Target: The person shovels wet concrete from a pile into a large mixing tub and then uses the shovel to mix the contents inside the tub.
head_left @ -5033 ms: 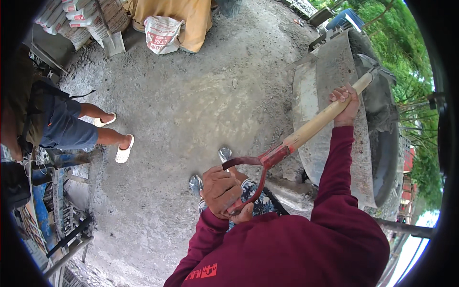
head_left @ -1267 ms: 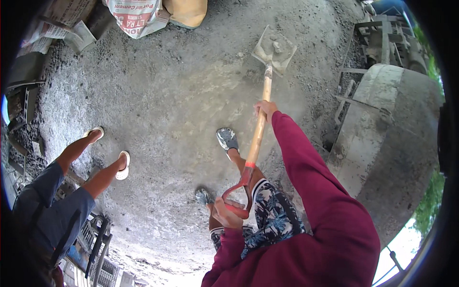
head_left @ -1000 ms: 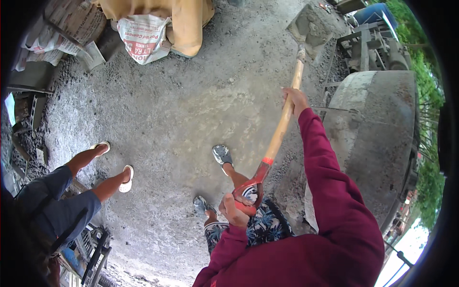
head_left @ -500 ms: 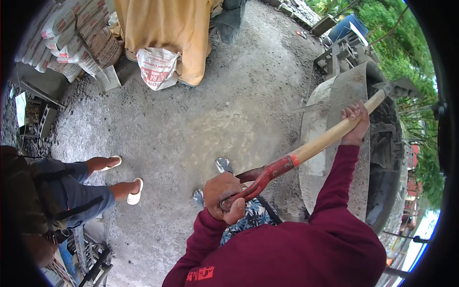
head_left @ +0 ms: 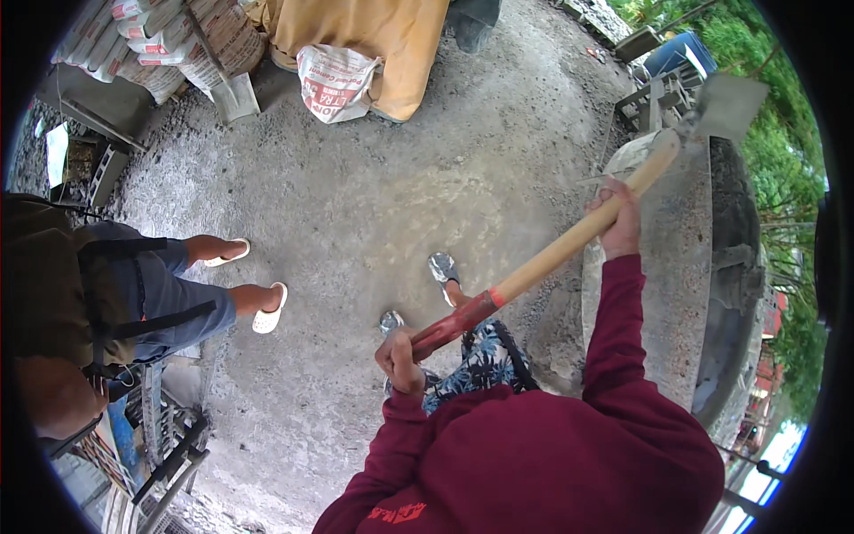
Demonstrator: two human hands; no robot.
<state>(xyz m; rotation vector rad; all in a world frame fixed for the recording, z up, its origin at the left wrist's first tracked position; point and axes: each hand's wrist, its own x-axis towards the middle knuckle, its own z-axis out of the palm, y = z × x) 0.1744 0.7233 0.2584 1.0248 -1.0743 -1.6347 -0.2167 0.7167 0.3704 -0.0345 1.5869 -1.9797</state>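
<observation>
A shovel [head_left: 560, 249] with a pale wooden shaft and red grip runs diagonally across my front. My left hand [head_left: 402, 360] is closed on the red grip, low in front of my body. Farther up the shaft, my right hand [head_left: 618, 218] wraps the wood near the blade end. The grey shovel blade [head_left: 731, 107] is raised at the far right, with its flat face showing and no load visible on it. Below the blade and right hand stands a large round grey tub [head_left: 654, 285] with a cement-crusted wall; its inside is partly seen.
Another person [head_left: 169, 276] in shorts and pale clogs stands at left. Stacked cement bags [head_left: 209, 44], a second shovel [head_left: 235, 98] and a tan tarp [head_left: 356, 31] with a cement bag [head_left: 334, 84] before it lie at the far left. A blue barrel [head_left: 680, 53] stands far right.
The shovel has been drawn back leftward relative to the tub, and its blade has turned so the flat face shows. Both hands keep their hold. My view has shifted too.
</observation>
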